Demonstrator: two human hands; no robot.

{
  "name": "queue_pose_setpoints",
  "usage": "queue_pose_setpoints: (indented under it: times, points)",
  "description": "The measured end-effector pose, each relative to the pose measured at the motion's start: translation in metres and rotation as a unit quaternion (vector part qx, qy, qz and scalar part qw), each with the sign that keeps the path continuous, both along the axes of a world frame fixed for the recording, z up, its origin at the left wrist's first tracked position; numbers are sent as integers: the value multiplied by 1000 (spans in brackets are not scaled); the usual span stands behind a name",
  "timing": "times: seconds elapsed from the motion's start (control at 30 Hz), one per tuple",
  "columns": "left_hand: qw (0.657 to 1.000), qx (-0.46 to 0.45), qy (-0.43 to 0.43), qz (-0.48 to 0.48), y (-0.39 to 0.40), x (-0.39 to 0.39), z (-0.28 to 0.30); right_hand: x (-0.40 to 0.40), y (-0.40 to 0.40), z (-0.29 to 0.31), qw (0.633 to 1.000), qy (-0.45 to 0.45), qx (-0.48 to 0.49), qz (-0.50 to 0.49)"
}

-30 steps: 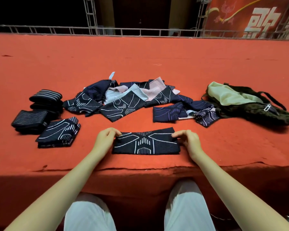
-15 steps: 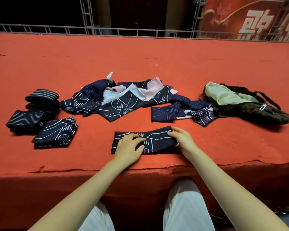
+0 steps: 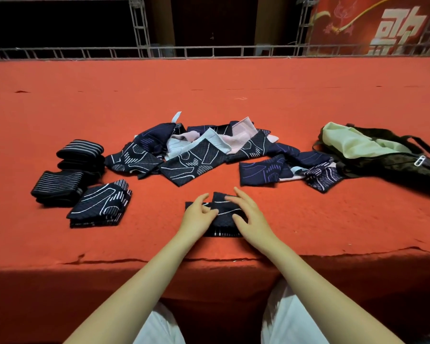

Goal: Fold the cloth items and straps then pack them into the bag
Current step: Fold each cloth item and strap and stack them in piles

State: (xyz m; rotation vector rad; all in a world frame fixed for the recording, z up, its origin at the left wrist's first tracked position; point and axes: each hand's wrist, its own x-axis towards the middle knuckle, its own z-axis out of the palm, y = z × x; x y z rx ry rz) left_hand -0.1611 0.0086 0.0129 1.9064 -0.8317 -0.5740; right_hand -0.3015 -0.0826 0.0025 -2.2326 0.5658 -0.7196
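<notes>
The table [image 3: 233, 78] wears rough, matt red felt, frayed at its front edge. The folded cloth [image 3: 225, 214] is matt dark quilted-looking weave with pale printed lines. The bag [image 3: 392, 165] is dull dark fabric with a metal clip [image 3: 420, 160].

Light falls from above onto the red carpet [image 3: 209, 95], bright and even around my hands. Behind the carpet the background is nearly black. Below the carpet's front edge everything drops into shadow. The railing [image 3: 209, 52] bows with wide-angle distortion. My fingers look slightly blurred.
</notes>
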Motion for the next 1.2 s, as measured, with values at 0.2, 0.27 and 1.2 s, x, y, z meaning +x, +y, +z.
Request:
queue_pose_setpoints:
  times: [0.2, 0.27, 1.2]
  points:
    - [988, 60, -140, -21, -3, -2, 0, 9, 2, -9, 982, 163, -93, -24]
    - [990, 45, -128, -24, -1, -2, 5, 11, 5, -9, 984, 152, -94, -14]
    - [993, -20, 21, 111, 60, 52, 22, 78, 29, 12, 967, -2, 255, 26]
